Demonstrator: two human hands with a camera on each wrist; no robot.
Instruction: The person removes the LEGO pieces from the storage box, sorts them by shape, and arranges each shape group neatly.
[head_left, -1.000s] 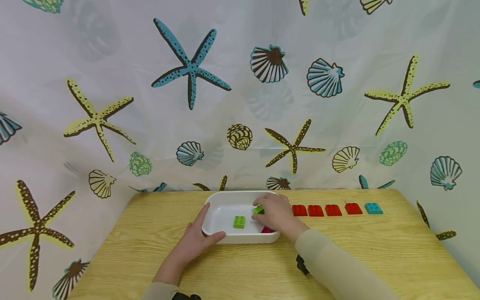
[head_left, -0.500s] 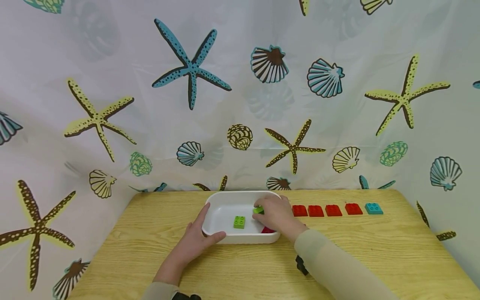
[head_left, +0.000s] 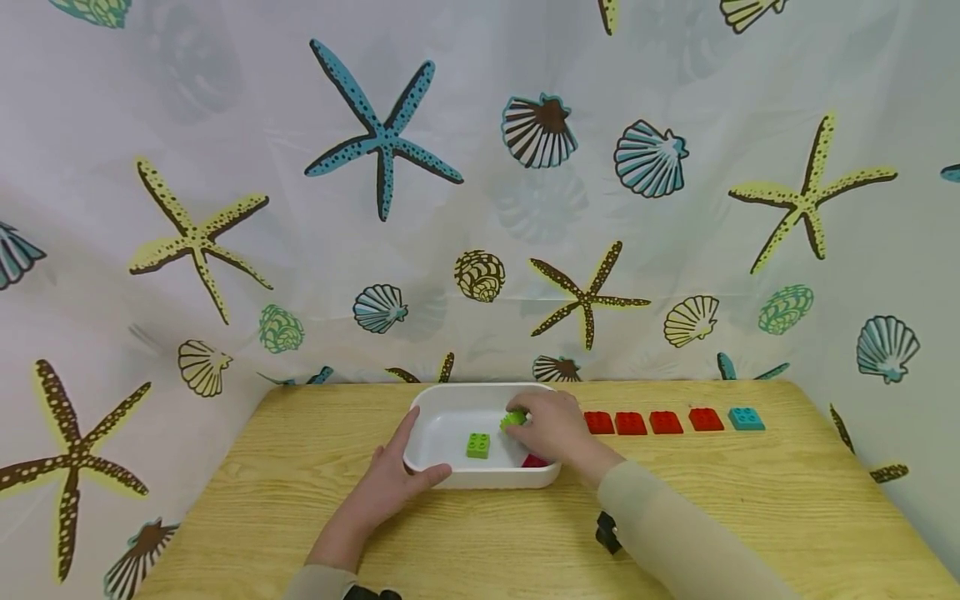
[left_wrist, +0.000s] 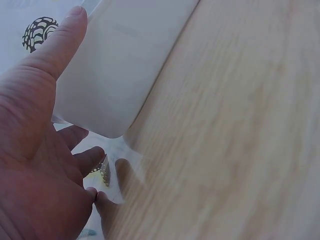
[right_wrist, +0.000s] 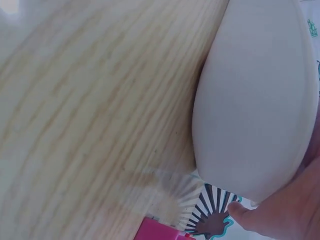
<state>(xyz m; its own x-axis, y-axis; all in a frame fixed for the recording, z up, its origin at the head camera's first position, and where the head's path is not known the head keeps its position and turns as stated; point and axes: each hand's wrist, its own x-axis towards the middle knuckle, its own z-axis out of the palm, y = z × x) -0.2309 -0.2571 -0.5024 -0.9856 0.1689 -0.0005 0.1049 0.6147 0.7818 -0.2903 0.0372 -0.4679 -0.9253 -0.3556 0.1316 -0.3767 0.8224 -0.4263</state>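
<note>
A white oblong tub [head_left: 480, 477] stands near the back of the table. My left hand [head_left: 384, 485] lies along its left end, thumb over the front rim and fingers spread at the outer side, as the left wrist view also shows. My right hand [head_left: 553, 423] reaches over the tub's right end and pinches a lime-green toy brick [head_left: 512, 419] between thumb and fingers. Another lime-green brick [head_left: 477, 446] lies on the tub floor, studs up. Partly hidden under my right hand, a dark red brick [head_left: 534, 461] sits in the front right corner.
Right of the tub a row of several red bricks [head_left: 665, 422] runs along the back of the table, ending in a blue brick [head_left: 746, 418]. A curtain [head_left: 480, 200] printed with shells and starfish hangs behind the wooden table [head_left: 510, 542].
The pinched green brick has turned in my right hand's fingers, its studs now facing more to the side, and shifted slightly left. My left hand has stayed at the tub.
</note>
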